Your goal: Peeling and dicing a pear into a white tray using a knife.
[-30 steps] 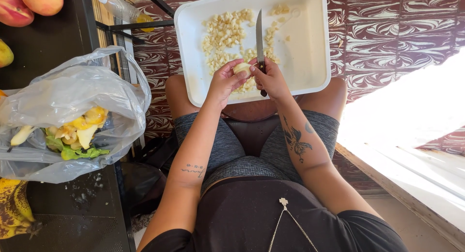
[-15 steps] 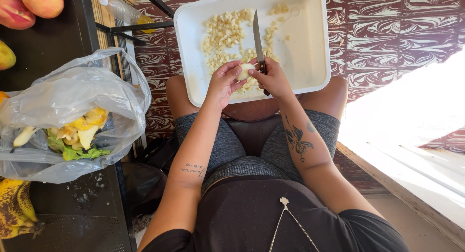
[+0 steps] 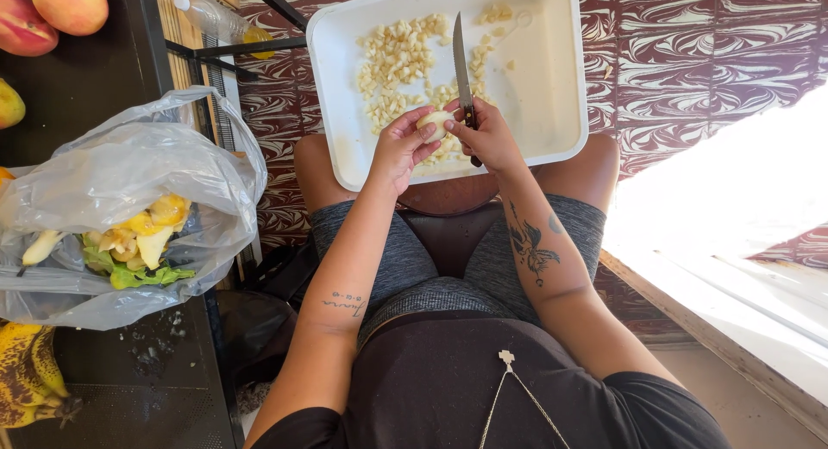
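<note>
Patterned maroon tiles are running under a white tray resting on the person's knees. The left hand is pinching a pale peeled fruit piece over the tray's near edge, touching the right hand, which is gripping a knife, blade pointing away over the chopped bits. A plastic bag of peels is sitting to the left.

clear plastic bag of peelings at left, clear bottle above
</note>
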